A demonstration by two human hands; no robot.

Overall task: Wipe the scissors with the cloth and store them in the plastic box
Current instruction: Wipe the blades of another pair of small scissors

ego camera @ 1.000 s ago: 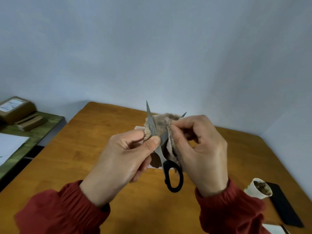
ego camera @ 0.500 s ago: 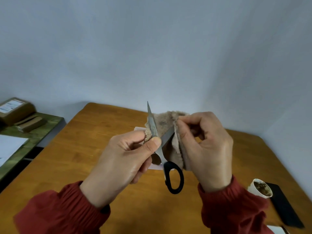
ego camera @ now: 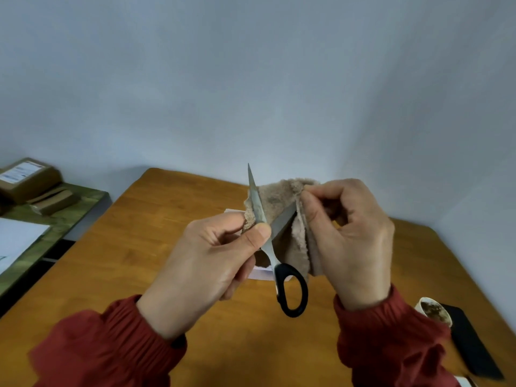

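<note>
The scissors (ego camera: pixel 270 254) are held up in the air above the wooden worktop (ego camera: pixel 125 247), their 2 blades spread apart: 1 points straight up, and the other slants off to the right into a fuzzy tan cloth (ego camera: pixel 279 194). The left hand (ego camera: pixel 212 263) has its fingers curled and pinches the upright blade just above the pivot, with the thumb pressed flat on the metal. The single black handle loop in view hangs free below it. The right hand (ego camera: pixel 349 241) is curled too, with thumb and forefinger pinching the cloth where it folds over the slanted blade. The rest of the cloth drapes down behind the scissors. A pale flat thing (ego camera: pixel 261 275) lies on the worktop under the hands, mostly hidden, and I cannot tell what it is. Both wrists wear red sleeves (ego camera: pixel 391 339). Near the right edge stands a paper cup (ego camera: pixel 434 312) with brown residue inside, just beside a black slab (ego camera: pixel 472 347). Off to the left, a green side table (ego camera: pixel 69 216) carries cardboard boxes (ego camera: pixel 26 178) and a white sheet (ego camera: pixel 16 241).
</note>
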